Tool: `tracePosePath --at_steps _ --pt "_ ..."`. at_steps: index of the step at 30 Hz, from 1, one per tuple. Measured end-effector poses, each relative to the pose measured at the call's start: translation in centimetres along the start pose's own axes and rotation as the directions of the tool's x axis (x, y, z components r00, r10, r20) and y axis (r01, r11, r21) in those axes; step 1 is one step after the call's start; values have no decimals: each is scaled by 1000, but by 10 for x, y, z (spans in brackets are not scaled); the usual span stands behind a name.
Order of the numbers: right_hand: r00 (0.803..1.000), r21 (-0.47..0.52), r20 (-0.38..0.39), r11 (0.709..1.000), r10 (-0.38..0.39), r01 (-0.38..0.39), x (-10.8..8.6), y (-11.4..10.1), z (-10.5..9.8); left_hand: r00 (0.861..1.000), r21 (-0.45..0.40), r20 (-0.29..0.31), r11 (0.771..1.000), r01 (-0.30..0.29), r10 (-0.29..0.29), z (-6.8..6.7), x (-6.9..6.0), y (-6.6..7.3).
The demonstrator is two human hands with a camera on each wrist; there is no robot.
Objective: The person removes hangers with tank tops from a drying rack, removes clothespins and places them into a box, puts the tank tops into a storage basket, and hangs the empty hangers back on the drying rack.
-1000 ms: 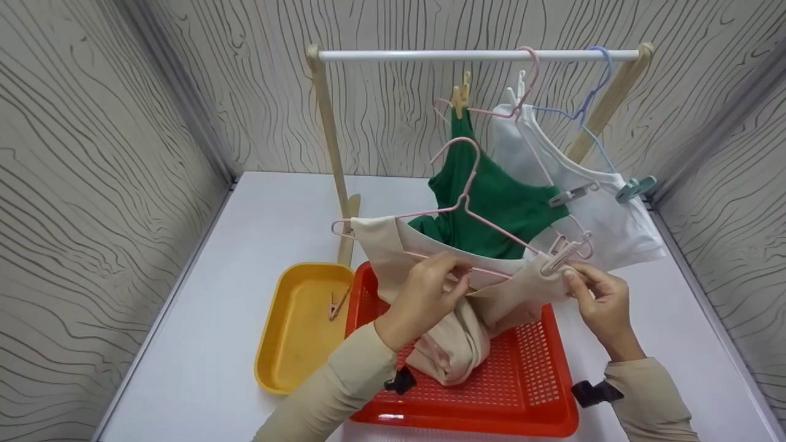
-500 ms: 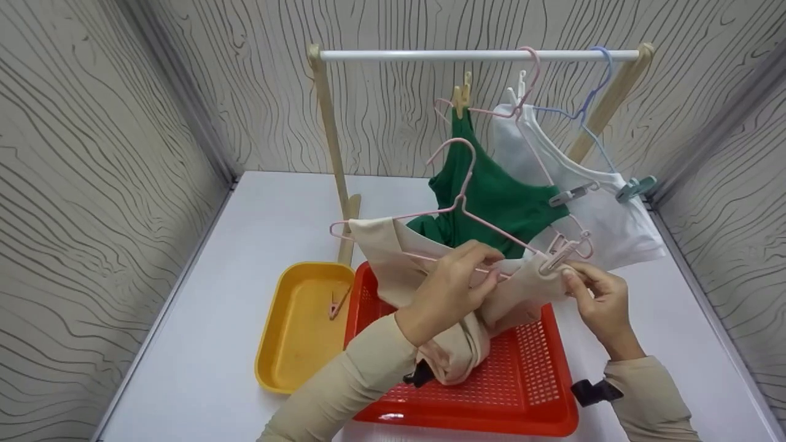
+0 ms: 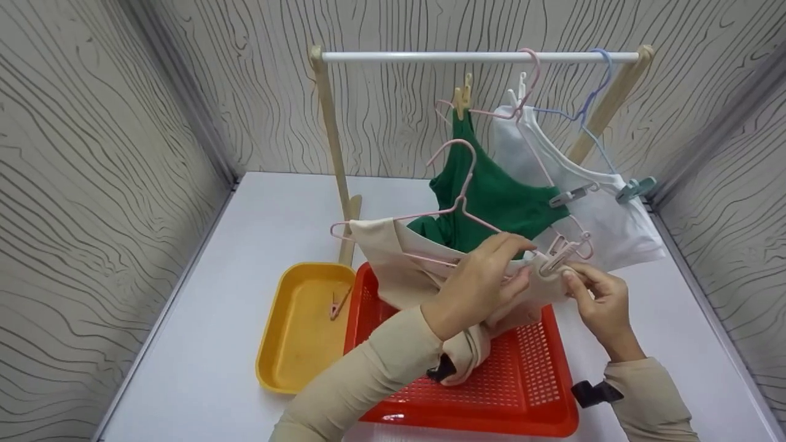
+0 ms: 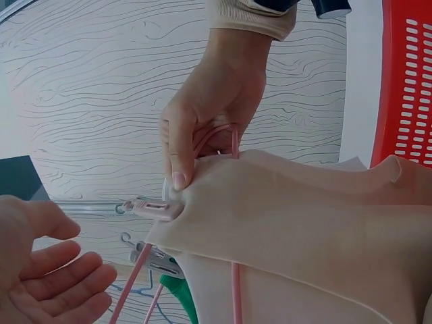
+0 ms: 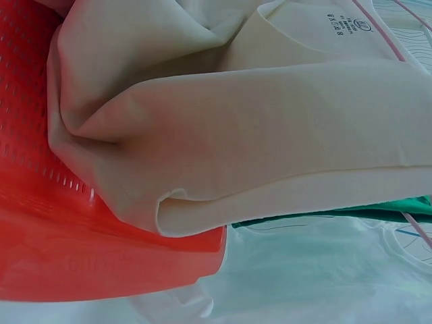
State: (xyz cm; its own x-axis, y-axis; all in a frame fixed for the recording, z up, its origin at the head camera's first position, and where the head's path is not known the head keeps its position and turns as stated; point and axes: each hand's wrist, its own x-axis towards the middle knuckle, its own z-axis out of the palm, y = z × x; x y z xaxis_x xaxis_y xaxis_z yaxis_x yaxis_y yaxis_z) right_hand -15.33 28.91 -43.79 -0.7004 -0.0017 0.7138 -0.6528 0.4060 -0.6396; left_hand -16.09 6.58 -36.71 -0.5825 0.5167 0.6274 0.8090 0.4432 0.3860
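Note:
A beige tank top (image 3: 382, 261) hangs on a pink hanger (image 3: 460, 200), held in the air over the red basket. A pink clothespin (image 3: 561, 258) grips its right shoulder. My right hand (image 3: 605, 304) pinches the fabric at that shoulder; in the left wrist view the hanger's looped end passes by its fingers. My left hand (image 3: 482, 285) is in front of the neckline, near the clothespin. In the left wrist view this left hand (image 4: 50, 270) has loosely bent fingers, apart from the clothespin (image 4: 155, 209). Only tank top (image 5: 283, 135) and basket fill most of the right wrist view.
A red basket (image 3: 562, 393) holds the tank top's lower folds. Left of it, a yellow tray (image 3: 301, 356) contains a pink clothespin (image 3: 334, 309). Behind, a white rod (image 3: 399, 56) carries a green top (image 3: 491, 196) and a white top (image 3: 635, 230), both clipped to hangers.
My left hand has moved right along the neckline toward the clipped shoulder. The right hand has stayed at that shoulder, and the hanger has barely shifted.

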Motion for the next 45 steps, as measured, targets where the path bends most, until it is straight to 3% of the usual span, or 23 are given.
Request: tracePosePath --at_steps 13,19,24,29,39,42,45 --pt "999 32 -7 999 -34 34 2 -2 2 999 233 28 972 -22 16 12 18 6" --pt "998 99 -22 994 -52 54 0 0 3 998 364 51 930 -43 26 20 23 9" --pt "999 72 -12 996 -45 45 0 -1 3 996 433 84 900 -46 10 27 27 10" --pt "1000 40 5 999 -27 27 0 -1 3 993 464 118 884 -59 4 32 29 13" --pt "1000 85 8 996 -14 14 0 -2 2 992 486 125 872 -66 5 37 32 16" --pt "1000 112 9 994 -12 11 -1 -2 2 990 471 138 879 -72 7 37 34 17" --pt "1000 162 3 987 -27 26 -2 -2 3 988 428 154 901 -74 7 36 35 18"
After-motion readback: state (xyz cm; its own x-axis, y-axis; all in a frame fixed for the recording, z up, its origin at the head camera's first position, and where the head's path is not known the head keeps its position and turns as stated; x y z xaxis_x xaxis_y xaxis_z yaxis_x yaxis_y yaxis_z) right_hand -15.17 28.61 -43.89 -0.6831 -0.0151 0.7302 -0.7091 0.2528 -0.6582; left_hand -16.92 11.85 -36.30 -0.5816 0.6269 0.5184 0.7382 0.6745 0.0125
